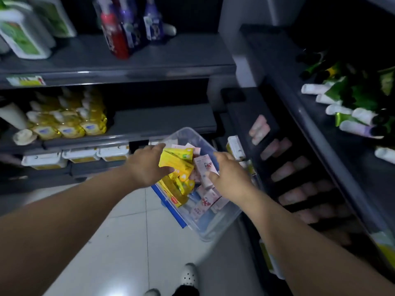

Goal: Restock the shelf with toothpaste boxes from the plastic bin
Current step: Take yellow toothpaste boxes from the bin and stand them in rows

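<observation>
A clear plastic bin (215, 228) stands on the floor between two shelf units, filled with yellow and pink-white toothpaste boxes. My left hand (147, 165) grips a bunch of yellow toothpaste boxes (177, 160) just above the bin. My right hand (229, 175) reaches into the bin's right side, its fingers curled around a pink-white box (204, 167). On the dark right-hand shelf (243, 112) lie rows of pink toothpaste boxes (259, 129), blurred.
The left shelf unit holds yellow wipe packs (70, 122), white tubs (81, 155) and bottles (116, 30) above. White and green tubes (350, 116) lie on the upper right shelf. White floor tiles (119, 248) and my shoe (189, 274) show below.
</observation>
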Demonstrator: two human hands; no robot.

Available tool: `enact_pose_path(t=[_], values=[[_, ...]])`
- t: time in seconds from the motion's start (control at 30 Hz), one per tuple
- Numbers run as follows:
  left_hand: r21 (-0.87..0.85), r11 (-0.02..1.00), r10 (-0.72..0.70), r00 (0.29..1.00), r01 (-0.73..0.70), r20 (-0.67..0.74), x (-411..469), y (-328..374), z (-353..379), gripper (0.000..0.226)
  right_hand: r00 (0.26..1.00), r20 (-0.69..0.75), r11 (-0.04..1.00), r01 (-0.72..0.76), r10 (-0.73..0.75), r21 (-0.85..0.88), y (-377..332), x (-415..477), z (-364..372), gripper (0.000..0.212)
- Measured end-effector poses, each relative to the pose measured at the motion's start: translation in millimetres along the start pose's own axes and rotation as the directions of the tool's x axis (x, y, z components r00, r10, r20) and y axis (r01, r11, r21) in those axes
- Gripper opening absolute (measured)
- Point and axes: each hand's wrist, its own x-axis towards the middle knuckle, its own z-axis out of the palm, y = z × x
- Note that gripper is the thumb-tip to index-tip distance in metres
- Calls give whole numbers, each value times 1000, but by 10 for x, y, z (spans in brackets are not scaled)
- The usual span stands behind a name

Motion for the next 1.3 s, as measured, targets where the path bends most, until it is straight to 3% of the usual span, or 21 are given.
enact_pose_path(t=[0.27,0.47,0.57,0.67,0.73,0.83,0.97,1.07,1.2,1.3], values=[[105,987,-133,988,124,80,841,-317,777,76,992,120,998,-42,37,38,342,829,888,57],[232,966,-148,979,112,141,1284,-639,1267,67,990,139,999,3,-9,42,428,1314,1555,50],[274,958,-146,964,83,222,1427,-788,1445,67,992,120,999,35,-36,11,429,1469,1832,58],[250,968,-125,923,32,364,1504,-854,1548,79,990,95,993,112,-108,-41,450,1594,2039,75],[199,980,-90,895,2,436,1562,-917,1608,99,988,111,991,119,-112,-60,456,1692,2149,82],[153,987,-18,899,-54,437,1626,-970,1641,116,991,63,988,125,-120,-95,449,1821,2303,82],[108,988,51,900,-108,432,1679,-960,1622,99,991,-20,987,129,-132,-98,470,1901,2407,83],[16,996,74,901,-90,428,1740,-1058,1645,92,994,9,990,106,-105,-92,500,1956,2378,87],[-2,1000,16,941,-16,339,1744,-1060,1624,48,998,40,988,51,-46,-143,518,2018,2297,101],[-47,999,1,941,16,339,1720,-1024,1598,37,1000,26,987,16,-12,-159,506,2015,2263,94]])
